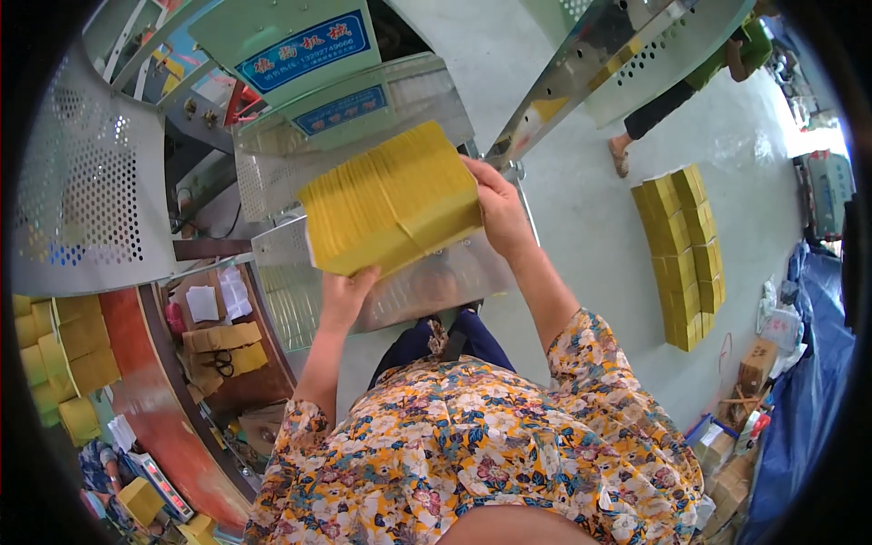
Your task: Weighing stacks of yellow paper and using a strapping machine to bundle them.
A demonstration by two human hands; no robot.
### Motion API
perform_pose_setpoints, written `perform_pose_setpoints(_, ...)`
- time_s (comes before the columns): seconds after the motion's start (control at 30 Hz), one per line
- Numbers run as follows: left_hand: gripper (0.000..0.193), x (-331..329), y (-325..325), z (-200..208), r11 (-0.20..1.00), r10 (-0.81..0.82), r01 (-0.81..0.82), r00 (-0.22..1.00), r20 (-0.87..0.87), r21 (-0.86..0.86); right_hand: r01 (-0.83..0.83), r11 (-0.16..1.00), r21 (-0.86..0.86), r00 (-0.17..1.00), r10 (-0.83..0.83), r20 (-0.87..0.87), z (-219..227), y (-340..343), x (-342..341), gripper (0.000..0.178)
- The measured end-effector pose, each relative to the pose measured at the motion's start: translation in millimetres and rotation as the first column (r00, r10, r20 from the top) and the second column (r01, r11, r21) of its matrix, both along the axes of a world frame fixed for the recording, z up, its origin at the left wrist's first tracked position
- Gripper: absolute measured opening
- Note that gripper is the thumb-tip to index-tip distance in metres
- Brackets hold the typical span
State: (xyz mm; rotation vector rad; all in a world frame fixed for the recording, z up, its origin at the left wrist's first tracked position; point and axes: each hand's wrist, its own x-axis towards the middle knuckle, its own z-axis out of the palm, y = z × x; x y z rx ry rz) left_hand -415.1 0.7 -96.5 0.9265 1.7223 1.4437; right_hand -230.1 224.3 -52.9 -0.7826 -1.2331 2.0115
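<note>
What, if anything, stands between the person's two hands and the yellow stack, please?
Nothing visible does: the left hand already touches the yellow stack at its near edge, and the right hand holds its right end directly.

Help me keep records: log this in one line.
left hand: grips yellow paper stack, near edge; right hand: grips its right end; stack: banded, above metal surface

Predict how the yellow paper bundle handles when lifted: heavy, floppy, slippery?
The yellow paper bundle is probably heavy for its size: many thin layers are packed close. It likely behaves as a fairly stiff block, since no sag shows. End layers might fan or slide under uneven pressure; their ridged edges look separate.
</note>
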Motion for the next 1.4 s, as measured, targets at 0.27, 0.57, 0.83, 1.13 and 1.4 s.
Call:
perform_pose_setpoints(0.27,0.028,36.1,28.0,-7.5,0.997,-0.056,0.042,0.962,-0.267,-0.059,0.333,0.867,0.372,0.886,-0.423,0.193,-56.2,-4.3,19.7,0.027)
perform_pose_setpoints(0.57,0.025,31.2,51.0,-36.4,0.998,0.061,-0.061,0.963,-0.263,0.007,0.461,0.774,0.434,0.718,-0.613,0.329,-17.0,-0.6,30.3,0.01)
perform_pose_setpoints(0.83,0.037,34.3,44.7,-24.5,0.996,0.084,-0.085,0.996,0.009,0.041,-0.266,0.133,0.955,0.907,-0.301,0.294,165.8,-18.4,-22.1,0.067)
perform_pose_setpoints(1.13,0.047,38.0,34.4,-56.3,0.985,0.169,-0.17,0.984,0.054,0.017,-0.629,-0.065,0.775,0.758,-0.273,0.593,110.2,9.1,-85.0,0.076)
perform_pose_setpoints(1.4,0.062,37.9,40.8,-74.1,0.975,0.219,-0.213,0.967,-0.129,0.055,-0.697,-0.009,0.717,0.698,-0.24,0.675,66.1,8.6,-93.3,0.069)
